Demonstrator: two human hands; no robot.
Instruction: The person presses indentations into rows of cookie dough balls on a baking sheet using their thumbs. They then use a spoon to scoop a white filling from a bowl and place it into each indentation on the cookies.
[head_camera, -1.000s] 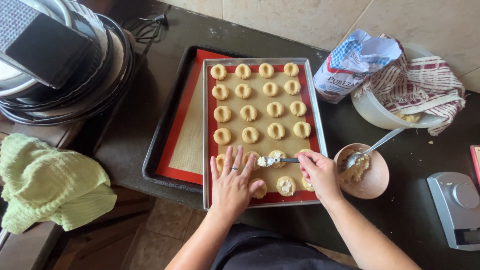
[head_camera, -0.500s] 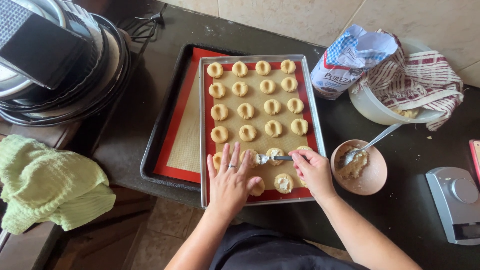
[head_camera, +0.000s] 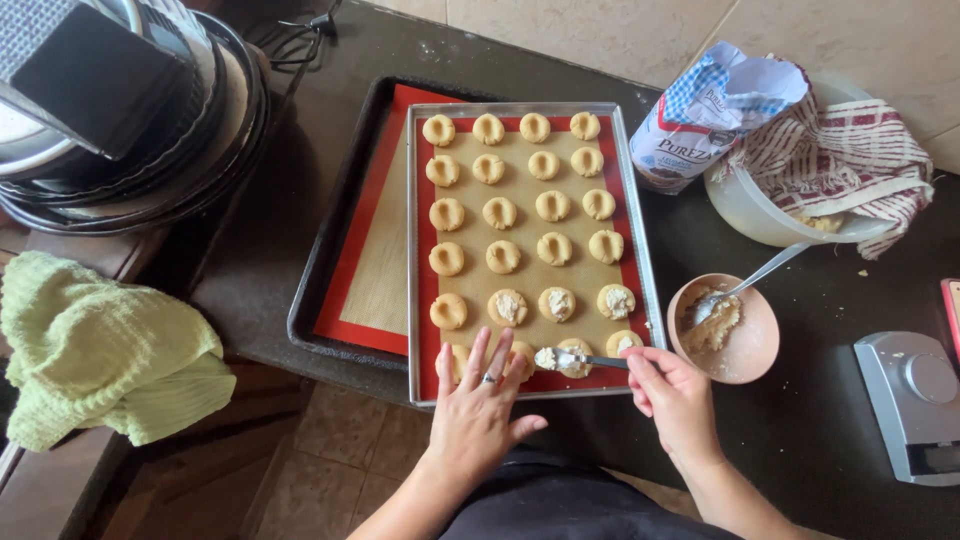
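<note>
A metal baking tray lined with a red-edged mat carries rows of round dough cookies, each with a dent. A few near-row cookies hold pale filling. My left hand lies flat with fingers spread on the tray's near edge, over a cookie. My right hand grips a small spoon, whose tip carries white filling above a near-row cookie. A brown bowl of filling with a second spoon stands right of the tray.
A second dark tray with a red mat lies under the first. At the back right stand a flour bag and a white bowl under a striped cloth. Stacked pans, a green towel and a grey scale flank the counter.
The view has shifted slightly. My right hand brought the filled spoon leftward over the near row; my left hand stays on the tray's near edge.
</note>
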